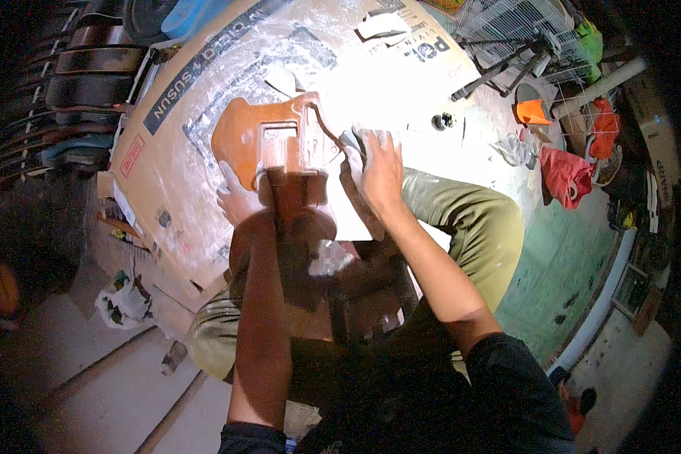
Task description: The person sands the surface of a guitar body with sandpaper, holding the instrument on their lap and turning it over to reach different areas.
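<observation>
An orange-brown wooden board shaped like a guitar body, with routed cavities, lies before me, its lower part in shadow. My left hand grips its left edge. My right hand is closed around a small dark grey pad at the board's curved right edge; whether the pad touches that edge I cannot tell. The cardboard sheet around and under the work carries white dust.
Pale scraps lie on the cardboard. At upper right are a black folded stand, a wire rack, an orange item and red cloth. Dark stacked pieces line the left. A pale pipe lies right.
</observation>
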A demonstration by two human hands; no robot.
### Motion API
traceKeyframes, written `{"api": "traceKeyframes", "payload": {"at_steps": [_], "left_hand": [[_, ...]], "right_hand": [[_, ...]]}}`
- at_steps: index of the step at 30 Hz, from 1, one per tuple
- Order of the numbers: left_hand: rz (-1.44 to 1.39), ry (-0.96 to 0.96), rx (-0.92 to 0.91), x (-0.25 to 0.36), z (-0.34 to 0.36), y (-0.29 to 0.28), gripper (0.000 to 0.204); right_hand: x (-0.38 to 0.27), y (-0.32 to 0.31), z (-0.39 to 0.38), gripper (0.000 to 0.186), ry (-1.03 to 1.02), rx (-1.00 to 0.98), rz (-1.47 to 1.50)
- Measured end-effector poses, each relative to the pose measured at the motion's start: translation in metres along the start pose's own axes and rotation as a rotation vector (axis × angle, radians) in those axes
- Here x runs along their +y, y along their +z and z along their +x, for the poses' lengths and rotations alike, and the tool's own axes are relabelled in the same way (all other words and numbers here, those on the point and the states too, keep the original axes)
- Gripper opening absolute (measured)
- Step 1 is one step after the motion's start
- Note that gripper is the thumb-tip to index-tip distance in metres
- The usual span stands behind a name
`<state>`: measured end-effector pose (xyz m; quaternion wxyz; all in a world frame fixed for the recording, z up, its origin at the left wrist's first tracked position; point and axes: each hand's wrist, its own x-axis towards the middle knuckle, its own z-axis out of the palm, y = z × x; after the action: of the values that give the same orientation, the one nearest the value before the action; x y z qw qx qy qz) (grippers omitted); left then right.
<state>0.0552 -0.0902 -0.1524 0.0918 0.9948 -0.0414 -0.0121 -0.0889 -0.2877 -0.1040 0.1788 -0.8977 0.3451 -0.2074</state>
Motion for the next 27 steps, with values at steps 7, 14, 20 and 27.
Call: {"api": "traceKeyframes", "payload": {"at_steps": [7, 14, 20, 27], "left_hand": [[-0.07, 0.03, 0.044, 0.009, -0.015, -0.008, 0.085], [-0.076, 0.01, 0.107, 0.021, -0.022, -0.029, 0.074], [-0.217, 0.586, 0.268, 0.013, -0.033, -0.012, 0.045], [-0.367, 0.657, 0.051, 0.088, -0.073, -0.005, 0.033]], "right_hand": [[0.017, 0.002, -0.004, 0.036, 0.023, -0.176, 0.109], [0.031, -0.075, 0.06, 0.043, 0.165, -0.057, 0.607], [0.036, -0.127, 0.049, 0.049, 0.344, -0.032, 1.062], [0.003, -0.146, 0.048, 0.045, 0.291, -0.024, 1.14]]}}
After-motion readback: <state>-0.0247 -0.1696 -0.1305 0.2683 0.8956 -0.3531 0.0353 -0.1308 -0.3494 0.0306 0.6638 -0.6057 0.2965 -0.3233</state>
